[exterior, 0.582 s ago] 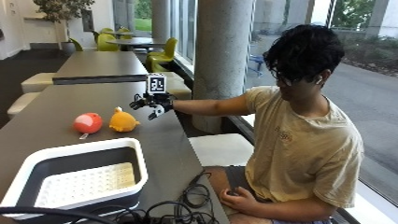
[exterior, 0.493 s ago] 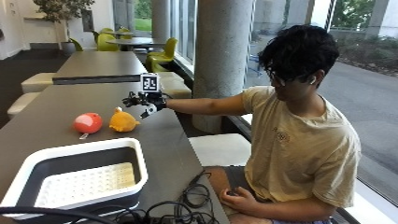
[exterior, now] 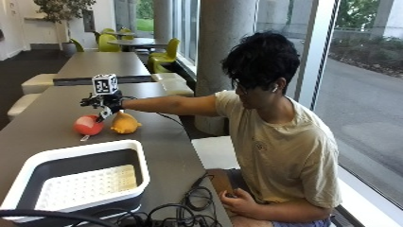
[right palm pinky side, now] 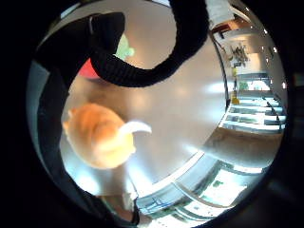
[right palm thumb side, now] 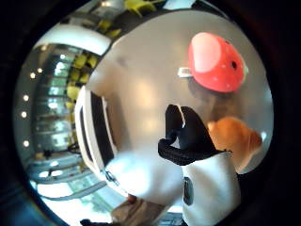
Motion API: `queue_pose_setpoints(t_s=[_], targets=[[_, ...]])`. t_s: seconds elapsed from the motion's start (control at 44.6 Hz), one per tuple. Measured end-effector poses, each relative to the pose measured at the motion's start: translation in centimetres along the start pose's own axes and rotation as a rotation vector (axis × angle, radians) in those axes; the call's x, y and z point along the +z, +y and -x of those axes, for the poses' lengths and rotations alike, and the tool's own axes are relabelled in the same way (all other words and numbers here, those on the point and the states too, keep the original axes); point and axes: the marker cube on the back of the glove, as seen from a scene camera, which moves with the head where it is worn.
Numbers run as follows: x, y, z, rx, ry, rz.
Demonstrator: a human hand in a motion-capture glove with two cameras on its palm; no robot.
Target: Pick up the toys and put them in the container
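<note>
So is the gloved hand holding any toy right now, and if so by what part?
Nothing is held. The gloved right hand hovers over the orange toy and the red toy, which both lie on the table.

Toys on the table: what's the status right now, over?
Gloved right hand open above the toys, holding nothing. Orange toy and red toy on the table, side by side. Container waiting, path unblocked.

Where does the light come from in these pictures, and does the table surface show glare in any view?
Outside view: daylight enters through the windows behind the person; the table looks matte. Little finger side palm view: bright glare patches on the tabletop around the orange toy. Thumb side palm view: a soft sheen beside the red toy.
</note>
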Motion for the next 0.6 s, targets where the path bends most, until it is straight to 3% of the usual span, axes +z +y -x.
queue_pose_setpoints(t_s=[0.045, 0.157, 0.291, 0.426, 0.605], targets=[[0.3, -1.1, 2.6, -0.055, -0.002, 0.025], [0.8, -2.4, 4.7, 0.115, 0.134, 0.082], [2.6, -3.9, 4.5, 0.239, 0.056, 0.167], [5.3, -4.4, 3.9, 0.167, -0.124, 0.326], [3.4, -4.4, 4.8, 0.279, -0.109, 0.147]])
